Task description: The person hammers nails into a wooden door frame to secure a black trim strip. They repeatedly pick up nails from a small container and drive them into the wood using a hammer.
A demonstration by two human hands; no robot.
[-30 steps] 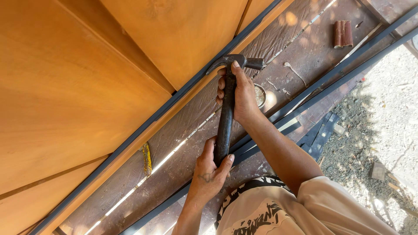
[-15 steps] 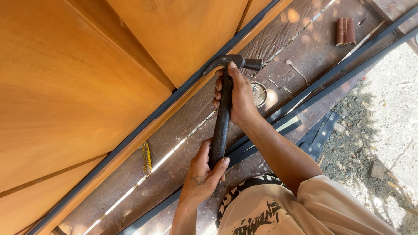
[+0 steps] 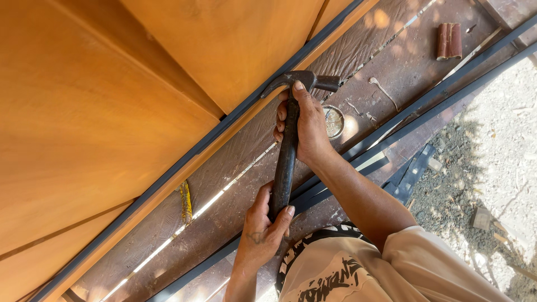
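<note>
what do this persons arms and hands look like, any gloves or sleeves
No gloves: both hands are bare. The left hand has a small dark marking, perhaps a tattoo, on its back. The right hand shows none. The forearms are bare; a short, light beige sleeve covers the right upper arm.

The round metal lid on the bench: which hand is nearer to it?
Right. The right hand grips the hammer just beside the lid; the left hand holds the handle's far end.
</note>
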